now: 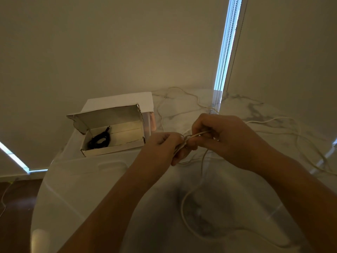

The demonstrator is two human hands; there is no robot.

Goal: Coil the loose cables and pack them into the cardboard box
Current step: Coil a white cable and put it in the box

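No writing or brand is showing on anything here; the box point(113, 141) is plain white cardboard, rectangular, with its hinged lid standing open at the back and ragged tuck flaps at the corners. It is sitting at about 10 o'clock from the hands on the table point(76, 189), a glossy, pale, marble-veined top with a rounded edge. Inside the box, toward its left end, a black cable point(99, 140) is lying as a small, tight coil.

Over the middle of the table, the left hand point(164, 145) and right hand point(224, 139) are meeting, each grip closing on the white cable point(196, 134). The left fingers are curling round a bunch of its loops, and the right fingers are pinching a strand that is crossing just above that bunch. The cable is thin, round and smooth. From the hands, one slack length is hanging down toward 6 o'clock and curving across the table, while other lengths are trailing in loose, irregular loops toward 12 and 3 o'clock.

Behind the table, plain matte blinds point(127, 42) are hanging, with a bright vertical gap and a beaded chain point(226, 42) at 1 o'clock.
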